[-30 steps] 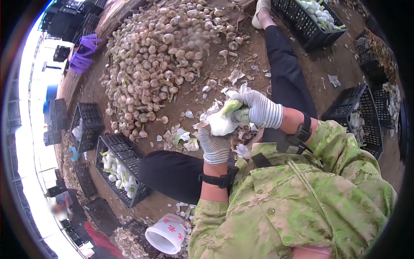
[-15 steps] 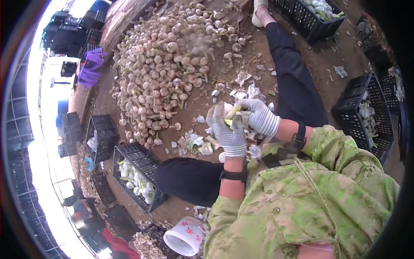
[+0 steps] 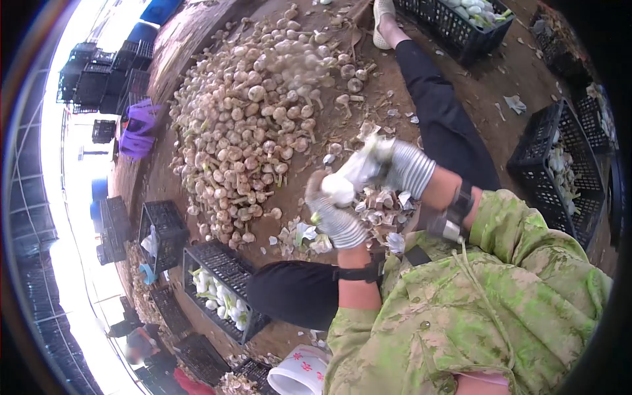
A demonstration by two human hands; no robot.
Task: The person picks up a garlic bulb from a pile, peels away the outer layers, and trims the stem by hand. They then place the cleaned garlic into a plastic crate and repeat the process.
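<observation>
Low in front of my body, both gloved hands are around one garlic bulb. My left hand (image 3: 337, 220) has its fingers wrapped at the lower side of the white garlic bulb (image 3: 338, 189), with a green stem end showing by the palm. My right hand (image 3: 403, 166) is closed on pale skin or leaf at the bulb's upper right, blurred by motion. Loose peeled skins (image 3: 382, 209) lie on the ground just beyond and below the hands. A large heap of unpeeled garlic (image 3: 243, 125) spreads on the soil ahead to the left.
Black crates with white garlic stand by my left knee (image 3: 217, 293) and beyond my right foot (image 3: 461, 29). Another crate (image 3: 559, 171) holds skins at right. A white bucket (image 3: 299, 370) stands at lower left. Another person (image 3: 148, 349) sits at far lower left.
The hands have moved slightly apart, and a white bulb now shows between them where a green stem was. The right hand has turned and lifted skin away. The whole view has shifted slightly.
</observation>
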